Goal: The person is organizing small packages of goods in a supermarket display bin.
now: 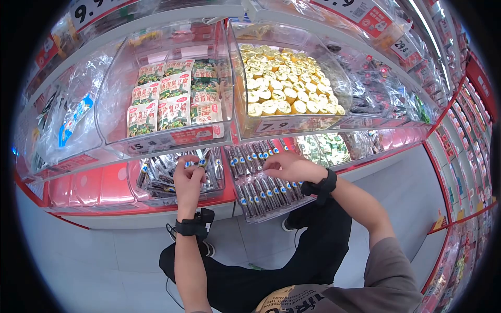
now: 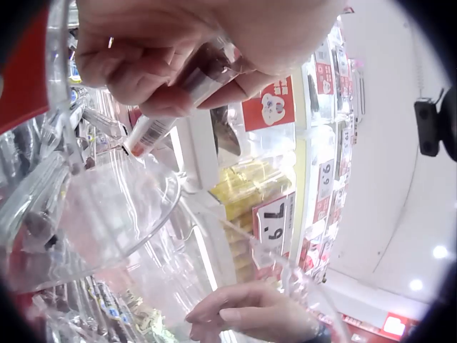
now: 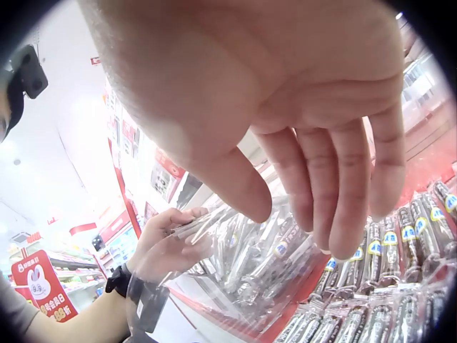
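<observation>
My left hand [image 1: 189,180] is over the lower left bin of jumbled wrapped sticks [image 1: 156,175]; in the left wrist view its curled fingers hold a wrapped stick [image 2: 151,134] with a white label. The right hand [image 1: 293,168] hovers over the clear tray of sticks in rows [image 1: 266,195], fingers relaxed and slightly bent, nothing held. In the right wrist view the right palm [image 3: 300,107] faces the camera, with rows of dark sticks with blue and yellow labels [image 3: 409,239] below the fingertips.
Above the hands, shelf bins hold white-and-green packets [image 1: 174,99] and gold-topped cups [image 1: 287,83]. A clear bin wall [image 1: 229,104] and shelf edge [image 1: 182,148] stand close to both hands. Green-and-white packets [image 1: 329,148] lie to the right of the tray.
</observation>
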### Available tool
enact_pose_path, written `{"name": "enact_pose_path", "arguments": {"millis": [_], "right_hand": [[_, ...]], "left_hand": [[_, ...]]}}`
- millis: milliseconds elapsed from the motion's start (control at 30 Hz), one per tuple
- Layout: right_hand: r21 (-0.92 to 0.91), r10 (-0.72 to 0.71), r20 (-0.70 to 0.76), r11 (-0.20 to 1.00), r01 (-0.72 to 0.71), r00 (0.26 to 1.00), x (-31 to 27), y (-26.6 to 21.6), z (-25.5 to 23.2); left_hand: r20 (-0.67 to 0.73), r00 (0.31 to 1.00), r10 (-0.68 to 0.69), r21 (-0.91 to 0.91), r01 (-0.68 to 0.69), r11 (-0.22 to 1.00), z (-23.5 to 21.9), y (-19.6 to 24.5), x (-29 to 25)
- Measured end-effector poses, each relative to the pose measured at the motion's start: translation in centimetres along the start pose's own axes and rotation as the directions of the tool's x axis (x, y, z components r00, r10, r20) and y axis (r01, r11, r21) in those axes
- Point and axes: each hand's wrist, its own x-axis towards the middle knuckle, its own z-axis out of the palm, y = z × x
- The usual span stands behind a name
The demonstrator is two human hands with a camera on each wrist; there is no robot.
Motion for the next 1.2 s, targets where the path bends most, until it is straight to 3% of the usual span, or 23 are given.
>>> {"name": "enact_pose_path", "arguments": {"millis": [133,200,267,300,400,433,467,533,667,700,767,833,967,1000,1067,1133,1200], "right_hand": [[0.071,-0.152,-0.001,0.986,0.152,0.988,0.1,-0.4,0.3],[0.124,-0.195,0.006,0.973,0.193,0.981,0.1,-1.0,0.4],[0.282,-0.157,0.092,0.951,0.125,0.983,-0.1,-2.3,0.3],[0.355,-0.142,0.136,0.931,0.086,0.98,-0.1,-2.9,0.3],[0.539,-0.138,0.208,0.842,0.004,0.968,0.0,-3.9,1.2],[0.577,-0.178,0.171,0.815,0.048,0.969,0.0,-4.4,1.5],[0.636,-0.158,0.158,0.772,0.022,0.975,0.4,-4.6,1.8],[0.745,-0.118,0.139,0.667,-0.025,0.983,1.1,-4.6,2.3],[0.902,0.069,0.081,0.419,-0.102,0.994,1.6,-4.4,3.5],[0.891,0.09,0.127,0.428,-0.153,0.988,1.9,-3.7,3.7],[0.857,0.133,0.224,0.445,-0.26,0.966,2.1,-2.2,3.5],[0.683,0.191,0.173,0.683,-0.258,0.966,2.2,-1.4,2.8],[0.337,0.118,0.129,0.929,-0.156,0.985,2.7,0.9,-0.1],[0.243,0.08,0.131,0.964,-0.11,0.988,2.8,1.4,-0.8],[0.143,0.043,0.184,0.987,-0.07,0.982,2.4,0.7,-2.1],[0.021,0.007,0.257,1.0,-0.013,0.966,2.0,0.3,-2.8],[0.105,-0.073,0.337,0.994,0.04,0.939,1.3,-0.5,-2.7]], "left_hand": [[0.103,0.995,0.009,-0.142,0.006,0.99,-1.3,1.6,-0.7],[0.224,0.975,-0.002,-0.175,0.042,0.984,-1.7,2.2,-0.8],[0.335,0.94,-0.061,-0.217,0.14,0.966,-1.9,2.6,-1.1],[0.45,0.891,-0.068,-0.184,0.167,0.969,-2.2,2.8,-1.1],[0.465,0.885,-0.023,-0.139,0.099,0.985,-0.1,3.4,-2.2],[0.474,0.88,0.016,-0.096,0.033,0.995,0.7,3.7,-2.5],[0.412,0.909,0.056,-0.048,-0.04,0.998,1.7,3.4,-2.9],[0.401,0.879,0.258,0.151,-0.341,0.928,3.5,3.2,-3.4],[0.423,0.874,0.239,0.252,-0.366,0.896,4.0,2.6,-3.7],[0.381,0.901,0.205,0.197,-0.296,0.935,3.8,2.6,-3.6],[0.26,0.926,0.273,0.179,-0.325,0.929,3.2,1.4,-2.7],[0.129,0.95,0.283,0.172,-0.303,0.937,2.6,0.7,-2.3],[0.096,0.963,0.251,0.43,-0.267,0.862,1.7,-1.0,-1.2],[0.121,0.938,0.325,0.512,-0.339,0.789,1.8,-1.8,-1.0],[0.191,0.869,0.456,0.653,-0.459,0.602,2.0,-2.8,-0.7],[0.216,0.88,0.424,0.709,-0.439,0.552,2.2,-2.7,-0.9],[0.225,0.876,0.426,0.739,-0.439,0.511,2.3,-2.6,-1.0]]}}
